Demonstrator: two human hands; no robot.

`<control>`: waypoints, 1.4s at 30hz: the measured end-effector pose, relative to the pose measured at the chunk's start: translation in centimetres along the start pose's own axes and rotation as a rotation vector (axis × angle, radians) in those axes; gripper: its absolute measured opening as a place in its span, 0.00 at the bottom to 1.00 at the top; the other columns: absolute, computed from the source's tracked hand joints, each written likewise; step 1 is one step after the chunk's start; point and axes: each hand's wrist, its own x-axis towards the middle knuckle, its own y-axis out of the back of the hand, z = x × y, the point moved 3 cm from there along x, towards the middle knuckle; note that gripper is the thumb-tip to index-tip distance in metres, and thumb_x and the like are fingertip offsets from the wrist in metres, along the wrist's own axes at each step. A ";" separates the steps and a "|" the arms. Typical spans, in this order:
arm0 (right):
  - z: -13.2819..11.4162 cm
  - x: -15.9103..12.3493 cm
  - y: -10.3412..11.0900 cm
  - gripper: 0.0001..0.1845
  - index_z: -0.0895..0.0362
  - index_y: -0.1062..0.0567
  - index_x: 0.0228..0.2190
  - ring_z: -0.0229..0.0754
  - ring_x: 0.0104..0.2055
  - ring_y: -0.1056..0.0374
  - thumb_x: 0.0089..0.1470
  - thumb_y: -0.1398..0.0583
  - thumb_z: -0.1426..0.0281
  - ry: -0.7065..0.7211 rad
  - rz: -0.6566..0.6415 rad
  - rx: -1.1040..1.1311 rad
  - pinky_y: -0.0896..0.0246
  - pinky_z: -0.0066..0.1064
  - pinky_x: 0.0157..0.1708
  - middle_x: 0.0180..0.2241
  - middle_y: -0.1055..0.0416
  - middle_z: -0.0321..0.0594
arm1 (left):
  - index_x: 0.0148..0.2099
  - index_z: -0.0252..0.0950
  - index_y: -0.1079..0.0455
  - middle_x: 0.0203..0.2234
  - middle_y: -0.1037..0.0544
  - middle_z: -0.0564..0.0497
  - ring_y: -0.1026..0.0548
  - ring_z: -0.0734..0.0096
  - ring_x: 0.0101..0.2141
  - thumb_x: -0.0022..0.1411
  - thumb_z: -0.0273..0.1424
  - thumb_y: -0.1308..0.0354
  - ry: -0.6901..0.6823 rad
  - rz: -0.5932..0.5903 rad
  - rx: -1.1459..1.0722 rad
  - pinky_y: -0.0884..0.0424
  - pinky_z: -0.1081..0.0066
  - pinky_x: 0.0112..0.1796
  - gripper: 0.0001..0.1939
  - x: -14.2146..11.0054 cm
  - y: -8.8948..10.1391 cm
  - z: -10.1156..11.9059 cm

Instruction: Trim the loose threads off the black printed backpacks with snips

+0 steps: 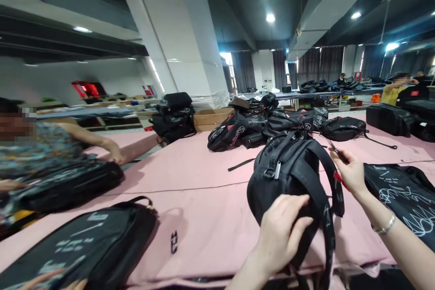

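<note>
The left hand (280, 233) touches a black backpack (288, 176), its contents hidden.

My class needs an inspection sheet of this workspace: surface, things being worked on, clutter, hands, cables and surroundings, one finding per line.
Surface: pink table, crossed by a thin dark line.
Job's things: black backpack in front of the wearer; slim dark tool, exact type unclear.
Clutter: heap of bags; cardboard box; small black clip lying loose.
Hands: left hand touches the backpack, grip unclear; right hand holds the tool.
Cables: nothing seen for certain; the dark line may be a seam or cord.
Surroundings: pale column; person at left beside another bag.
</note>
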 end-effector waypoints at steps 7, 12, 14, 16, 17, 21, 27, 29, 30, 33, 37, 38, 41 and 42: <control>-6.0 -3.3 -3.3 0.10 0.58 0.26 0.33 0.40 0.33 0.31 0.50 0.41 0.65 0.130 -0.363 -0.079 0.35 0.30 0.34 0.31 0.27 0.40 | 0.56 0.35 0.42 0.45 0.32 0.42 0.34 0.64 0.46 0.60 0.24 0.51 0.216 0.416 0.197 0.34 0.63 0.45 0.21 -0.1 1.5 -2.4; -7.7 -4.2 -3.6 0.10 0.57 0.28 0.35 0.38 0.32 0.32 0.48 0.40 0.66 0.157 -0.447 -0.170 0.35 0.27 0.33 0.31 0.28 0.38 | 0.52 0.35 0.36 0.46 0.33 0.42 0.34 0.63 0.47 0.60 0.32 0.51 0.386 0.220 0.014 0.36 0.61 0.47 0.17 1.3 2.6 -5.0; -8.2 -4.4 -3.5 0.11 0.57 0.29 0.36 0.38 0.33 0.32 0.49 0.41 0.65 0.177 -0.459 -0.214 0.36 0.26 0.33 0.32 0.29 0.38 | 0.40 0.34 0.31 0.41 0.31 0.44 0.31 0.65 0.41 0.60 0.35 0.51 0.424 0.256 -0.199 0.34 0.64 0.43 0.12 1.4 3.3 -5.7; -8.7 -4.5 -3.3 0.12 0.57 0.30 0.37 0.36 0.31 0.33 0.51 0.42 0.64 0.186 -0.461 -0.251 0.36 0.26 0.32 0.33 0.30 0.39 | 0.28 0.33 0.35 0.36 0.30 0.46 0.30 0.68 0.35 0.62 0.37 0.54 0.438 0.393 -0.374 0.33 0.67 0.39 0.15 1.2 4.1 -6.4; -8.9 -4.5 -3.1 0.12 0.57 0.31 0.38 0.35 0.29 0.34 0.52 0.44 0.64 0.186 -0.464 -0.266 0.36 0.26 0.30 0.32 0.30 0.39 | 0.24 0.33 0.37 0.34 0.30 0.46 0.30 0.69 0.35 0.62 0.37 0.54 0.434 0.456 -0.395 0.33 0.69 0.38 0.17 1.0 4.5 -6.7; -9.6 -4.2 -2.7 0.12 0.58 0.32 0.38 0.34 0.26 0.36 0.55 0.47 0.64 0.223 -0.519 -0.331 0.40 0.25 0.26 0.30 0.32 0.38 | 0.36 0.35 0.30 0.36 0.28 0.47 0.30 0.68 0.38 0.58 0.34 0.47 0.414 0.365 -0.283 0.34 0.70 0.38 0.09 1.4 5.0 -8.4; -10.0 -3.4 -3.4 0.10 0.57 0.29 0.32 0.35 0.28 0.34 0.55 0.46 0.64 0.290 -0.665 -0.373 0.42 0.24 0.28 0.29 0.28 0.36 | 0.35 0.36 0.27 0.33 0.26 0.48 0.29 0.69 0.35 0.52 0.32 0.42 0.309 -0.086 -0.286 0.34 0.72 0.35 0.08 4.9 5.2 -10.7; -10.0 -3.1 -3.9 0.10 0.57 0.28 0.31 0.35 0.28 0.34 0.55 0.46 0.65 0.319 -0.714 -0.396 0.42 0.24 0.27 0.28 0.28 0.36 | 0.30 0.35 0.28 0.29 0.27 0.49 0.30 0.70 0.31 0.51 0.31 0.42 0.284 -0.200 -0.285 0.34 0.73 0.32 0.06 5.9 5.2 -11.1; -10.1 -3.0 -4.1 0.09 0.57 0.29 0.31 0.35 0.28 0.34 0.55 0.46 0.65 0.334 -0.727 -0.409 0.42 0.24 0.28 0.28 0.28 0.36 | 0.28 0.35 0.29 0.27 0.27 0.50 0.30 0.71 0.30 0.51 0.31 0.43 0.263 -0.242 -0.269 0.35 0.73 0.31 0.05 6.2 5.2 -11.1; -10.2 -2.8 -4.6 0.08 0.56 0.29 0.31 0.36 0.29 0.32 0.54 0.45 0.66 0.362 -0.755 -0.458 0.41 0.25 0.30 0.29 0.27 0.36 | 0.27 0.35 0.32 0.26 0.29 0.50 0.32 0.72 0.28 0.55 0.31 0.47 0.148 -0.275 -0.144 0.36 0.73 0.30 0.07 6.6 5.1 -10.7; -10.6 -2.8 -5.0 0.07 0.56 0.28 0.33 0.37 0.29 0.32 0.53 0.44 0.66 0.401 -0.765 -0.518 0.41 0.26 0.30 0.28 0.27 0.37 | 0.29 0.35 0.38 0.27 0.32 0.49 0.34 0.72 0.29 0.60 0.28 0.53 0.010 -0.080 0.048 0.38 0.73 0.30 0.07 5.4 4.7 -9.1; -10.8 -2.8 -5.1 0.07 0.56 0.28 0.33 0.37 0.29 0.32 0.53 0.44 0.66 0.414 -0.765 -0.528 0.42 0.25 0.29 0.28 0.27 0.37 | 0.29 0.35 0.39 0.27 0.32 0.49 0.35 0.72 0.29 0.60 0.28 0.54 0.006 -0.017 0.056 0.38 0.73 0.30 0.08 4.9 4.6 -8.7; -11.2 -2.8 -5.5 0.07 0.56 0.29 0.32 0.36 0.27 0.32 0.53 0.44 0.66 0.456 -0.782 -0.566 0.45 0.24 0.26 0.26 0.28 0.36 | 0.29 0.35 0.42 0.27 0.34 0.50 0.35 0.73 0.29 0.62 0.27 0.56 0.049 0.119 0.022 0.38 0.73 0.31 0.09 3.9 4.1 -7.8; -11.3 -2.8 -5.6 0.07 0.56 0.29 0.32 0.36 0.27 0.33 0.53 0.44 0.66 0.476 -0.787 -0.587 0.46 0.24 0.26 0.26 0.28 0.36 | 0.28 0.35 0.43 0.27 0.34 0.50 0.36 0.73 0.29 0.62 0.27 0.57 0.069 0.145 0.011 0.38 0.72 0.31 0.09 3.7 3.9 -7.7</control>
